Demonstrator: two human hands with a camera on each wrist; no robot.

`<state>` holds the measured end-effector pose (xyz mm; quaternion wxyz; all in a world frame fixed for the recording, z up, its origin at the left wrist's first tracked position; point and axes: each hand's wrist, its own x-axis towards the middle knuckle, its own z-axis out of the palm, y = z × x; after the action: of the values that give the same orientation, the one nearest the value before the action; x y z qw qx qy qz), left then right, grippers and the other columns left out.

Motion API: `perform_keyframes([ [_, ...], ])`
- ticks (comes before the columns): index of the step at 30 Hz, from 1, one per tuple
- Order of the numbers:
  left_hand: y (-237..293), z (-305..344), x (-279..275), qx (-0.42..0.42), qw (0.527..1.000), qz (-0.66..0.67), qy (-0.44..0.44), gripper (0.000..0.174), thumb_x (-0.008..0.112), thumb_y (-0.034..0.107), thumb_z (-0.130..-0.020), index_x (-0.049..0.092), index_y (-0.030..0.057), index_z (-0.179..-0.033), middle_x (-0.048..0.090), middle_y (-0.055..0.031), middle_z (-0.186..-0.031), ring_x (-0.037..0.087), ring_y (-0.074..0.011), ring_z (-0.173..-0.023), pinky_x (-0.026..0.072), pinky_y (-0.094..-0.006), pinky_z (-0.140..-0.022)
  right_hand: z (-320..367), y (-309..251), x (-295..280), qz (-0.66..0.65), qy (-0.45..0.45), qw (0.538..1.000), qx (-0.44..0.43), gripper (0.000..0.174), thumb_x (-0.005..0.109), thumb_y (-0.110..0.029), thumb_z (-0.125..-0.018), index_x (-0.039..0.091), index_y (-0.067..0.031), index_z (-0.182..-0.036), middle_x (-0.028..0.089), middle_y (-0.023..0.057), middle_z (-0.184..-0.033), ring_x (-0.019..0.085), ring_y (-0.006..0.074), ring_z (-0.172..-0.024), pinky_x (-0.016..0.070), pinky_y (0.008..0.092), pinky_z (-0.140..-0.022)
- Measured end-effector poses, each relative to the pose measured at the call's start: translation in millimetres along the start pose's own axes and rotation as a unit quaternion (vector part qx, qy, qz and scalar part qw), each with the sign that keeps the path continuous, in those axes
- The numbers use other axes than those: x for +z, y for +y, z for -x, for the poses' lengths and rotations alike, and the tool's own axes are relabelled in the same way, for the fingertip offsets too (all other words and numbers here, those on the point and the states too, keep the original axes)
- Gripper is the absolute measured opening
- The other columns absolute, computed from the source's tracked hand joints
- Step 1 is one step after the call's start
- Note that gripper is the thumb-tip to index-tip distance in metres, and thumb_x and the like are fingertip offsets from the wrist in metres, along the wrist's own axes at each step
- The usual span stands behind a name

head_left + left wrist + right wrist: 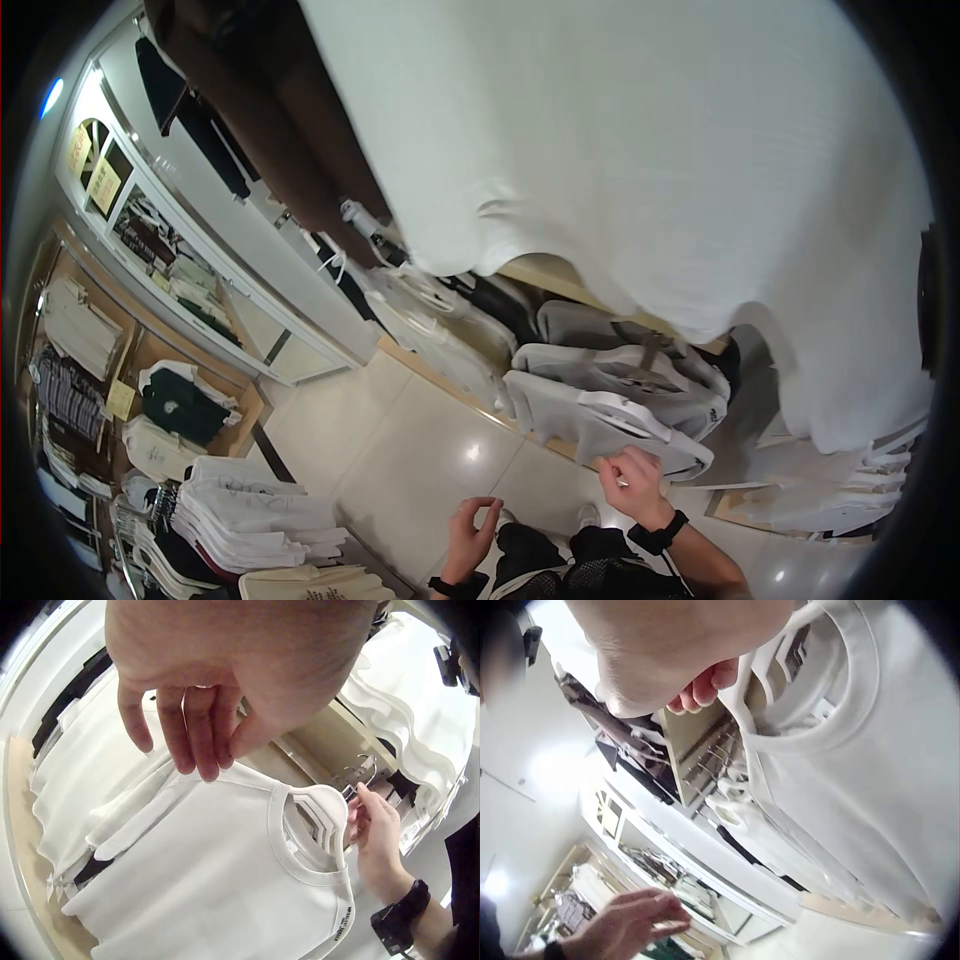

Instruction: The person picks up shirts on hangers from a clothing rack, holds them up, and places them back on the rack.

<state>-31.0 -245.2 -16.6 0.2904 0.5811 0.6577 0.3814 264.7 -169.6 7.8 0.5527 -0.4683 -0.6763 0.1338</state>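
A white crew-neck T-shirt with small dark lettering hangs on a white hanger, in front of more white shirts. At the top of this hanger, my right hand pinches the metal hook with thumb and curled fingers. In the right wrist view, the fingertips of that hand curl beside the shirt's collar, and its palm hides the hook. My left hand is held low in the head view, fingers loosely bent with nothing between them. The left wrist view puts it over the T-shirt's shoulder.
Large white garments hang above and in front of the lower rail. Left of me stands a rack of white shirts, with folded clothes on wall shelves behind. A mirror is on the far wall. Pale tiles cover the floor.
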Motion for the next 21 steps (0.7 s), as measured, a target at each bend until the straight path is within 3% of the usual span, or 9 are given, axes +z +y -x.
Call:
perform_keyframes([
  [2,-7.2,-1.9,-13.5,-0.012,1.000,0.005,0.005,0.013,0.077,0.014,-0.100,0.077,0.0017,-0.105,0.078,-0.0161,-0.101,0.074,-0.0330,-0.097,0.0561,-0.0406,-0.088,5.1,1.5,20.4,0.013,-0.080,0.996,-0.033,0.018,0.078,-0.002,-0.089,0.063,-0.0073,-0.079,0.059,0.0042,-0.070,0.058,0.0233,-0.053,0.0458,0.0371,-0.050],
  [6,-29.1,-14.9,-57.1,0.000,1.000,-0.001,0.026,0.013,0.078,0.014,-0.100,0.077,0.0017,-0.105,0.078,-0.0162,-0.101,0.074,-0.0336,-0.097,0.0558,-0.0410,-0.087,8.9,4.0,78.7,0.024,-0.142,0.989,-0.016,0.016,0.078,-0.007,-0.091,0.066,-0.0070,-0.081,0.062,0.0054,-0.073,0.062,0.0244,-0.055,0.0489,0.0368,-0.052],
  [8,-47.5,-22.0,-85.5,0.003,0.999,-0.005,0.045,0.013,0.077,0.014,-0.100,0.077,0.0019,-0.105,0.078,-0.0162,-0.101,0.074,-0.0337,-0.097,0.0557,-0.0409,-0.086,1.7,-1.9,115.3,-0.019,-0.162,0.984,0.064,0.013,0.077,-0.009,-0.094,0.068,-0.0055,-0.086,0.066,0.0081,-0.077,0.065,0.0264,-0.059,0.0515,0.0366,-0.055],
  [11,-76.7,-33.0,-134.7,-0.022,0.996,0.007,0.084,0.013,0.077,0.014,-0.100,0.076,0.0021,-0.105,0.078,-0.0165,-0.101,0.074,-0.0334,-0.097,0.0557,-0.0405,-0.086,-26.4,-25.6,174.9,-0.034,-0.186,0.975,0.117,0.011,0.074,-0.012,-0.098,0.069,-0.0032,-0.093,0.070,0.0120,-0.083,0.069,0.0309,-0.065,0.0543,0.0389,-0.059],
  [14,-101.2,-48.4,-191.4,-0.015,0.990,0.002,0.144,0.014,0.074,0.014,-0.102,0.075,0.0005,-0.106,0.081,-0.0137,-0.102,0.076,-0.0265,-0.098,0.0565,-0.0361,-0.088,-46.9,-38.4,241.2,-0.028,-0.186,0.980,0.064,0.010,0.072,-0.013,-0.100,0.070,-0.0023,-0.100,0.071,0.0148,-0.087,0.070,0.0346,-0.070,0.0555,0.0410,-0.064],
  [17,-132.5,-65.5,-237.2,-0.012,0.981,0.015,0.192,0.012,0.077,0.014,-0.100,0.076,0.0026,-0.104,0.078,-0.0150,-0.100,0.074,-0.0324,-0.096,0.0550,-0.0400,-0.084,-70.3,-59.6,302.4,-0.059,-0.213,0.974,0.048,0.011,0.070,-0.013,-0.102,0.071,-0.0023,-0.102,0.072,0.0157,-0.089,0.070,0.0363,-0.074,0.0554,0.0418,-0.067],
  [21,-173.9,-94.4,-286.7,-0.001,0.978,0.003,0.209,0.011,0.079,0.013,-0.098,0.076,0.0027,-0.100,0.077,-0.0136,-0.097,0.073,-0.0321,-0.094,0.0543,-0.0407,-0.082,-101.7,-86.6,374.2,-0.065,-0.233,0.970,0.027,0.011,0.069,-0.013,-0.102,0.071,-0.0023,-0.103,0.072,0.0155,-0.090,0.070,0.0360,-0.073,0.0550,0.0414,-0.066],
])
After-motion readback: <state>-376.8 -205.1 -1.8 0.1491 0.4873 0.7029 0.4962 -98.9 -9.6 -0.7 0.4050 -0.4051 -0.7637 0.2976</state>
